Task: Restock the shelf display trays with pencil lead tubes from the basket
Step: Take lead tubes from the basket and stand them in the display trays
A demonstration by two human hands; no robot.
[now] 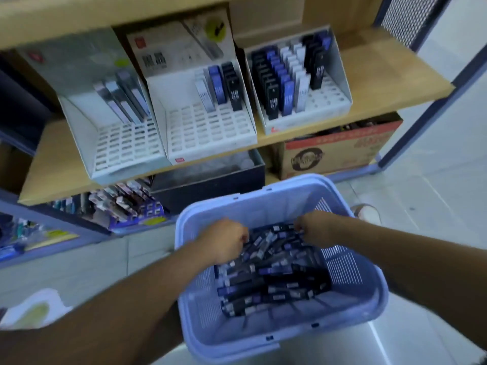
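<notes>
One lilac plastic basket (266, 196) stands low in front of the person, and everything else is easiest placed from it. Inside it lies a loose heap of pencil lead tubes (279, 275), black, blue and a few white, too many and too jumbled to count.

Two hands are down in the basket at the far end of the heap. The left hand (226, 239) is on the basket's left side and the right hand (313, 229) on its right. Both show knuckles up with the fingers curled tightly down into the tubes. I cannot tell whether either has hold of any.

Beyond the basket, a wooden shelf (382, 72) carries three white display trays side by side.
- **The left tray (126, 148):** it holds about four grey-lilac tubes leaning at the back, though they are blurred. Its slotted grid shows in front of them.
- **The middle tray (210, 130):** this one has three short rows, one white, one blue and one black.
- **The right tray (340, 72):** this is the fullest, with four rows: black, blue, white and black.

Under the shelf, just beyond the basket's far rim, sit one black box (210, 183) and, to its right, one printed cardboard box (334, 154). One shoe (367, 213) shows on the tiled floor (434, 196) by the basket's far right corner.
</notes>
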